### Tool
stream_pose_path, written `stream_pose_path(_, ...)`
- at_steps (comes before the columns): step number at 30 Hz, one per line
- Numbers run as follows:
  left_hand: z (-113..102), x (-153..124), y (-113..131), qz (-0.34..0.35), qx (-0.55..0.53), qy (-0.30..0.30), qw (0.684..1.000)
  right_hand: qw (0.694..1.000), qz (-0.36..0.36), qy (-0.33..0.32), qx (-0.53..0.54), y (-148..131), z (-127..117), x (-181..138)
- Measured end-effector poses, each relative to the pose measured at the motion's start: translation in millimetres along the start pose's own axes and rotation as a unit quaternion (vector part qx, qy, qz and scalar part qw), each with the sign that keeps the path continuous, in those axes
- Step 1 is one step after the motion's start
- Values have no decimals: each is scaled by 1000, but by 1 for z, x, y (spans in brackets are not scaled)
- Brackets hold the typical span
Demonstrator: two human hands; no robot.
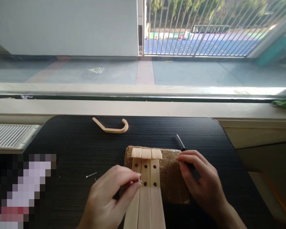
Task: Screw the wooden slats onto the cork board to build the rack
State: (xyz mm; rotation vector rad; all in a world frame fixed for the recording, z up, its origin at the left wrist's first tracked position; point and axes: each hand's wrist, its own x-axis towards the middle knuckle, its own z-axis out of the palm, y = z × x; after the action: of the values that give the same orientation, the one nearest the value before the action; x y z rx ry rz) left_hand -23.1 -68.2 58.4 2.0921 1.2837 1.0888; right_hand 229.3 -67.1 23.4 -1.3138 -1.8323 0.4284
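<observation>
My left hand (112,194) is pinched, thumb against forefinger, on a small metal screw (139,181) above the left wooden strip. Three pale wooden strips (150,203) lie side by side, their curved ends (146,153) facing away from me. Dark screw heads (154,167) sit in two rows across them; my left fingers hide part of the near row. To the right, my right hand (200,178) is closed around a screwdriver (180,142). Its metal shaft points away past my fingers, and most of the dark handle is hidden.
A worn cardboard piece (173,184) lies under the far end of the strips. A hooked wooden piece (114,129) rests toward the back of the black table (69,143). A loose screw (91,175) lies left of my left hand. The windowsill (143,108) borders the far edge.
</observation>
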Motion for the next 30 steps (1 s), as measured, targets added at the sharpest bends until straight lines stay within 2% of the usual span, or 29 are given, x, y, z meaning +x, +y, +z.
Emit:
stream_pose_path(4, 10, 9, -4, 34, 3, -19, 999, 1000, 8, -3, -5, 0, -4, 0)
stream_pose_path(12, 28, 13, -8, 36, 27, -35, 998, 999, -7, -26, -31, -2, 4, -5)
stream_pose_path(19, 31, 21, -9, 79, 52, -48, 994, 997, -25, -72, -22, -6, 10, -6)
stream_pose_path(26, 31, 24, -6, 131, 96, -63, 985, 994, -37, -89, -43, -12, 13, -1)
stream_pose_path(30, 30, 29, -3, 119, 130, -82, 981, 995, -25, -89, -40, -11, 13, -2)
